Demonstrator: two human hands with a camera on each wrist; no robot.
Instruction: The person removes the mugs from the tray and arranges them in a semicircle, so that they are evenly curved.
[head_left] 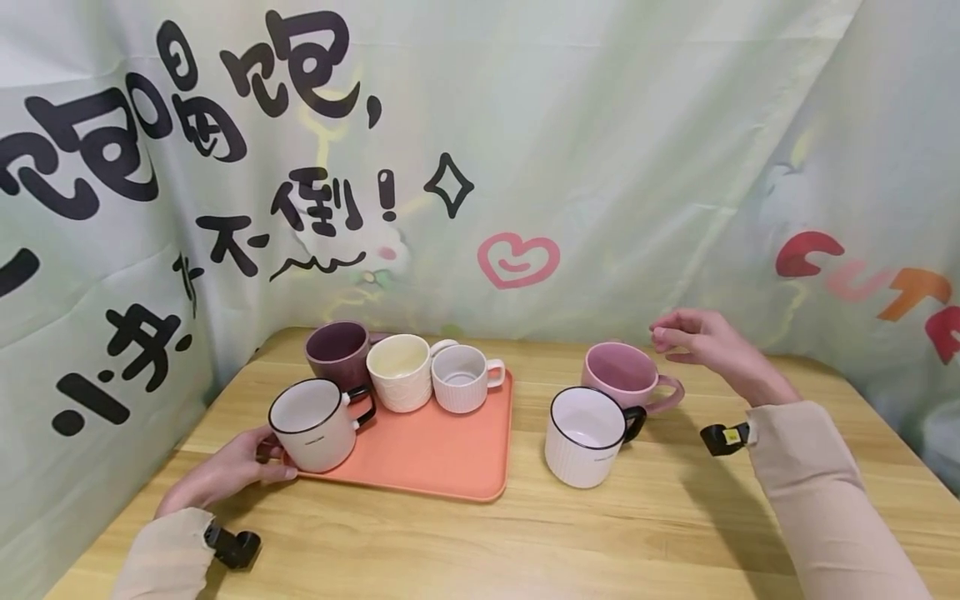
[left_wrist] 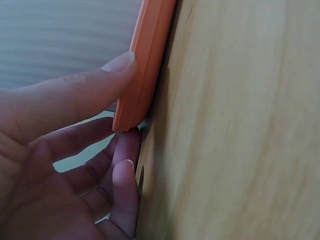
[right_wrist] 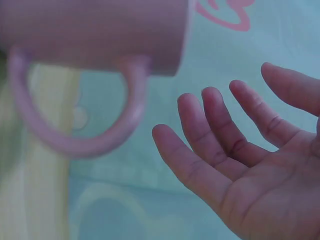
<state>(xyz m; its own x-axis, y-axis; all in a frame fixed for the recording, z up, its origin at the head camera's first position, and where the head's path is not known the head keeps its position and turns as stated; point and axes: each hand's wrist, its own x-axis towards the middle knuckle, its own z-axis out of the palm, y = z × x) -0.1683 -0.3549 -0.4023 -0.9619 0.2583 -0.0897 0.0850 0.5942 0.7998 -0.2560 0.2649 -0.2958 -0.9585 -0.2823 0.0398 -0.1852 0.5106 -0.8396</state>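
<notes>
My left hand (head_left: 225, 473) holds the front left corner of an orange tray (head_left: 427, 458). In the left wrist view the thumb lies against the tray's side wall (left_wrist: 145, 70) and the other fingers bend round the corner. Right by that hand, a white mug with a black rim and handle (head_left: 311, 425) stands at the corner. My right hand (head_left: 708, 346) hovers in the air beyond a pink mug (head_left: 621, 371), apart from it. Spread, bent fingers (right_wrist: 197, 165) with nothing in them show in the right wrist view, near the pink mug's handle (right_wrist: 80, 147).
Along the tray's back are a dark purple mug (head_left: 337, 358), a cream mug (head_left: 401, 375) and a small white ribbed cup (head_left: 460, 383). Another black-rimmed white mug (head_left: 581, 450) stands before the pink one on the wooden table (head_left: 420, 546). A printed curtain (head_left: 600, 167) hangs behind.
</notes>
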